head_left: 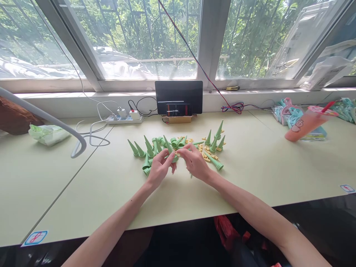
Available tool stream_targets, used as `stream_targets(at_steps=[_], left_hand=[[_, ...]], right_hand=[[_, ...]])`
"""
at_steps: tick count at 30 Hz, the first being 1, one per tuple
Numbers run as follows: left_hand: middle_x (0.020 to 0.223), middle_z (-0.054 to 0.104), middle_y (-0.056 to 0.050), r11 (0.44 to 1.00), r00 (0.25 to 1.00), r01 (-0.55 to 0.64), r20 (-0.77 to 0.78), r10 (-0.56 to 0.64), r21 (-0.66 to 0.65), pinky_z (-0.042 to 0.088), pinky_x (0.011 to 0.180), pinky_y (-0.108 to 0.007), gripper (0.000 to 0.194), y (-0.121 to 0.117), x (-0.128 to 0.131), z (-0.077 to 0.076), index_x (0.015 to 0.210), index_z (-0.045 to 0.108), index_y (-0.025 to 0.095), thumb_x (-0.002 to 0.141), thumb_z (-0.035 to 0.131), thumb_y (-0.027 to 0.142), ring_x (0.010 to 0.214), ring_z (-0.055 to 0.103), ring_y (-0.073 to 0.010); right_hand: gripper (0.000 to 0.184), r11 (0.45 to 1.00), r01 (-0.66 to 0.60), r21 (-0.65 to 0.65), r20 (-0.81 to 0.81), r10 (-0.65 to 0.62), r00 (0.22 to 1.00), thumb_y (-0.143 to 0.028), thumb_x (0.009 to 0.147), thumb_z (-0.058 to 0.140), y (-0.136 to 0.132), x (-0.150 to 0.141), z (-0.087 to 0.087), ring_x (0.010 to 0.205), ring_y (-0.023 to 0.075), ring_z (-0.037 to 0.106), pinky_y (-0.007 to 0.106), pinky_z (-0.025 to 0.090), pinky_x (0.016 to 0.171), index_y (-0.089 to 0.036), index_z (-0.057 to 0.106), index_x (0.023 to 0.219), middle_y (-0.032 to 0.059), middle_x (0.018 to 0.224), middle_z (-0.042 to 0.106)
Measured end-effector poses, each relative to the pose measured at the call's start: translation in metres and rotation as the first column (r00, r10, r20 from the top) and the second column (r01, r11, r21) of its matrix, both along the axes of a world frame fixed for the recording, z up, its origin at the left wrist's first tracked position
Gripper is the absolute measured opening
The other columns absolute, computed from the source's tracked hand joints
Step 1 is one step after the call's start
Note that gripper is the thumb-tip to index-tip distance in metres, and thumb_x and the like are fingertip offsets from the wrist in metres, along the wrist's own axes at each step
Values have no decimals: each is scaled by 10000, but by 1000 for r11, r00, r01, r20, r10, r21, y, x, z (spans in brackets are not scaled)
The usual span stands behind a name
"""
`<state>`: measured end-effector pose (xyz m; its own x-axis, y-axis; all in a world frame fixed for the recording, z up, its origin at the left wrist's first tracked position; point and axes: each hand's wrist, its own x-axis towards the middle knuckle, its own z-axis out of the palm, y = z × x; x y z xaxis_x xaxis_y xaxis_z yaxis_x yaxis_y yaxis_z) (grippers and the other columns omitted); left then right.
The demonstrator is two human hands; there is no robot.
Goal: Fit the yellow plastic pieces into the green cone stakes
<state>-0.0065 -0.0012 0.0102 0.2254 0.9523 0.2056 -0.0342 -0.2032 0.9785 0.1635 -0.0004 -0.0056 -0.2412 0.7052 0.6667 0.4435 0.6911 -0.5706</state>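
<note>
My left hand (162,165) is closed around a green plastic cone (168,144), its tip pointing up. Close beside it, my right hand (194,161) is pinched, fingertips at the cone's side; a small yellow piece seems to be between them, though it is mostly hidden. Several more green cones (149,149) stand and lie to the left of my hands. On the right, other cones (218,130) stand upright, some with yellow pieces at their sides. A pile of small yellow pieces (205,155) lies by my right hand, with one cone (213,161) lying across its front.
Behind the cones, a phone (178,110) leans against a black tablet (179,97). A power strip (125,118) with cables and a grey curved lamp arm (79,139) are at left. An orange drink cup (307,124) tilts at right near bagged pink and teal items (287,111).
</note>
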Motion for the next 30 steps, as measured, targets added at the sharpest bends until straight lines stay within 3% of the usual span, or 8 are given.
stream_targets(at_steps=[4, 12, 21, 30], left_hand=[[708, 406, 40, 1000, 1000, -4, -15, 4, -9, 436, 419, -247, 365, -1, 1, 2, 724, 438, 181, 899, 615, 449, 481, 551, -89], [752, 518, 15, 999, 997, -21, -71, 20, -25, 368, 385, -225, 305, -4, 0, 5, 809, 568, 178, 870, 647, 466, 442, 476, -56], [536, 424, 63, 1000, 996, -4, -84, 1, -30, 328, 384, -207, 264, -4, -2, 2, 920, 612, 200, 876, 648, 458, 414, 432, -78], [506, 358, 72, 1000, 994, 7, -107, -10, -29, 279, 368, -198, 298, -6, -1, 6, 790, 544, 200, 863, 658, 465, 393, 385, -65]], right_hand=[[205, 999, -21, 25, -45, 22, 999, -225, 1022, 422, 0, 0, 0, 654, 118, 532, 268, 477, 604, -224, 621, 1067, 53, 941, 545], [190, 999, -18, 38, -61, 20, 998, -226, 1015, 434, 1, 0, 0, 647, 123, 517, 266, 461, 597, -214, 624, 1009, 48, 894, 557], [163, 1000, -10, 22, -51, 11, 999, -236, 1013, 435, 2, 1, -2, 663, 137, 523, 260, 447, 597, -211, 594, 989, 45, 873, 567], [165, 1000, 0, -24, -57, -1, 998, -271, 1012, 432, 1, 1, -1, 669, 150, 527, 267, 437, 601, -210, 559, 926, 42, 837, 582]])
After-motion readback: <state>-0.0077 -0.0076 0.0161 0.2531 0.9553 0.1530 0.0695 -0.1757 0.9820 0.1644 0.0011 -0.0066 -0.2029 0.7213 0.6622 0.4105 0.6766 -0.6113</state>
